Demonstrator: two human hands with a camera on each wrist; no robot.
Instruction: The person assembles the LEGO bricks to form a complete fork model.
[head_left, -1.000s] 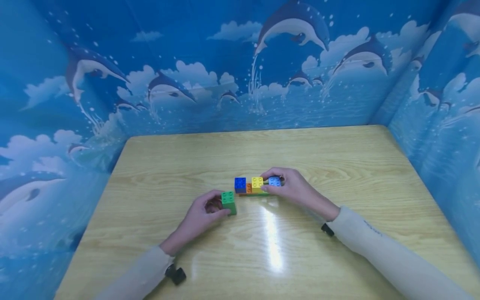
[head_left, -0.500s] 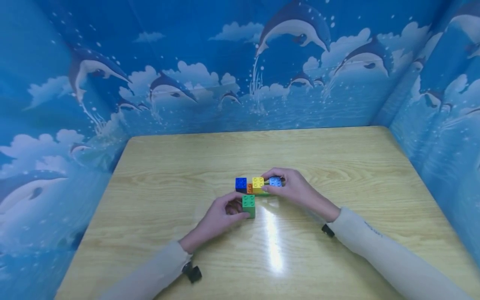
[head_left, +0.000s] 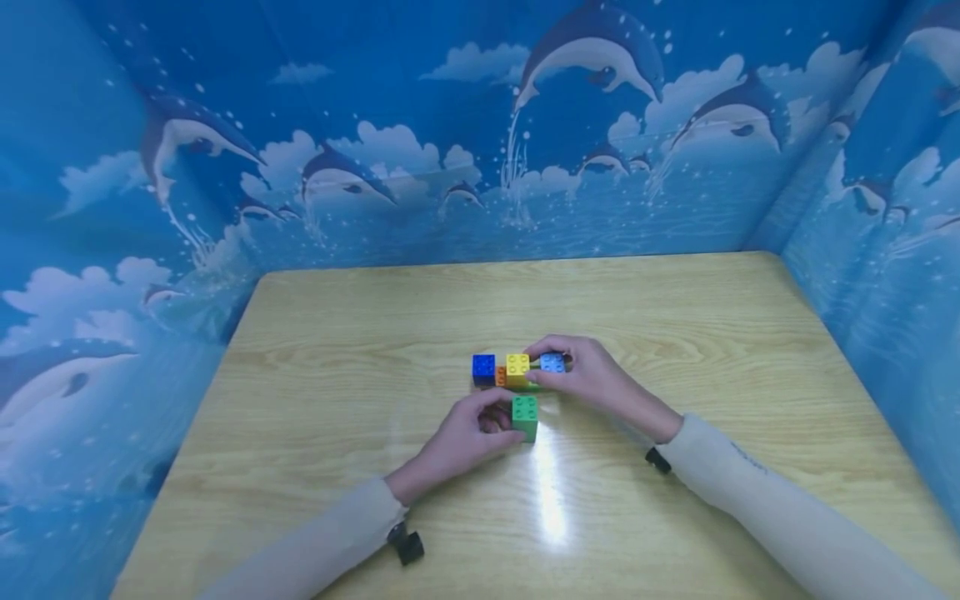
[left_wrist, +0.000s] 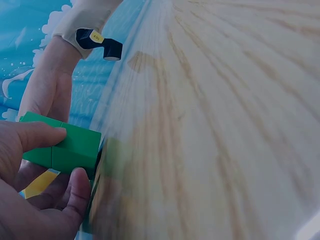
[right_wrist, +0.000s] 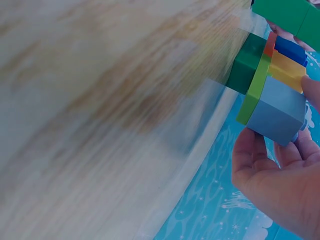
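In the head view my left hand (head_left: pixel 468 432) pinches a stack of two green toy building bricks (head_left: pixel 525 418) between thumb and fingers, just in front of the built row. The seam between those green bricks (left_wrist: pixel 62 147) shows in the left wrist view. My right hand (head_left: pixel 588 371) holds the row's right part, its thumb by the yellow brick (head_left: pixel 517 369). A dark blue brick (head_left: pixel 483 369), an orange piece (head_left: pixel 501 377) and a light blue brick (head_left: pixel 552 363) also stand on the row. Underneath, the right wrist view shows a light green piece (right_wrist: pixel 255 92) and a dark green brick (right_wrist: pixel 246 65).
The wooden table (head_left: pixel 337 333) lies under both hands. A dolphin-print curtain (head_left: pixel 420 192) stands behind it and along the sides. Small black devices sit at the left wrist (head_left: pixel 408 546) and the right wrist (head_left: pixel 658 460).
My left hand has carried the green bricks to the right, from left of the row to in front of its yellow brick. My right hand and the row stay nearly still.
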